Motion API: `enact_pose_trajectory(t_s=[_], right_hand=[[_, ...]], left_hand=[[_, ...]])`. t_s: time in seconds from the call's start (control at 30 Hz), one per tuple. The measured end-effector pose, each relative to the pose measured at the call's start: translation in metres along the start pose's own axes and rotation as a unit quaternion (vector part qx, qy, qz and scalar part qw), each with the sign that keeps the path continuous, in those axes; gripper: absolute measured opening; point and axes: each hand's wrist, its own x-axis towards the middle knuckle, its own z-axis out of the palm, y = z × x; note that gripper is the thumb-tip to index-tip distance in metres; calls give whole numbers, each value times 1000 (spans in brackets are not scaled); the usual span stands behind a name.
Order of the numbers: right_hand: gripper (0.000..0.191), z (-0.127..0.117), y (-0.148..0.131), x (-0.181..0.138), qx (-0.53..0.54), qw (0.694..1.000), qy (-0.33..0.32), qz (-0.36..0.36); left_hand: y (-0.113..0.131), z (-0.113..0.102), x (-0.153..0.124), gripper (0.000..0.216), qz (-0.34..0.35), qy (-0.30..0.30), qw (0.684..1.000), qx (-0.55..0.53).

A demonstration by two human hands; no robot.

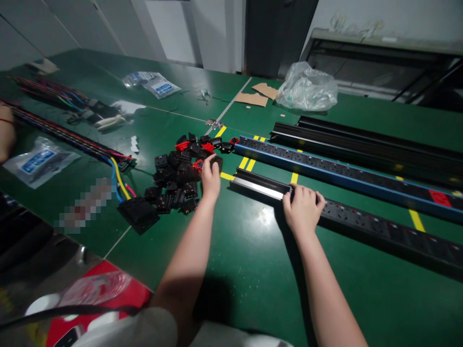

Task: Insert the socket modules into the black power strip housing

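Note:
My left hand (210, 177) reaches into a heap of black and red socket modules (177, 176) on the green table, its fingers closed around one black module (216, 161) at the heap's right edge. My right hand (303, 208) rests on top of the nearest long black power strip (379, 231), fingers curled over it where the fitted sockets end and the open channel (258, 185) begins. A blue power strip (343, 176) lies parallel just behind it.
More black rails (361, 140) lie further back. A clear plastic bag (307, 89) and cardboard scraps (253, 99) sit at the far edge. Wire bundles (65, 132) and small bagged parts (38, 161) lie left, where another person's hand (5, 132) shows. Yellow tape marks cross the table.

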Motion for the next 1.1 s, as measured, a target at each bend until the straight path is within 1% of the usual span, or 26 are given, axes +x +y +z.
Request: enact_pose_trajectory(t_s=[0.07,0.13,0.2,0.23,0.33,0.47,0.53,0.63,0.73,0.87,1.0,1.1], right_hand=[[33,-2,2,0,4,1000,-14,-6],[33,-3,2,0,-2,1000,-24,-11],[33,-5,2,0,-8,1000,-26,-14],[34,-6,2,0,-7,1000,-27,-15],[34,-9,5,1,14,999,-36,-18],[31,-13,13,2,42,998,-41,-18],[31,-12,16,1,41,999,-28,-17],[32,-7,16,-1,31,999,-11,-16],[32,-2,15,-1,23,1000,-8,-20],[33,-1,14,-2,23,1000,-3,-19],[32,-2,15,-3,22,1000,5,-18],[32,-1,15,-3,22,999,11,-21]], left_hand=[[-4,2,3,33,-35,8,997,-69],[-6,6,4,33,-91,0,989,-118],[-6,9,5,35,-127,-14,982,-141],[-5,10,4,37,-131,-21,981,-144],[1,10,4,38,-108,-31,986,-126],[10,5,2,37,-28,-11,998,-59],[11,4,2,36,-9,-16,999,-34],[11,5,1,37,-11,-27,1000,-11],[8,7,-1,41,-20,-38,999,21],[8,7,-3,47,-22,-77,996,32],[10,7,-2,48,-9,-117,993,23],[10,9,-1,48,-6,-115,993,41]])
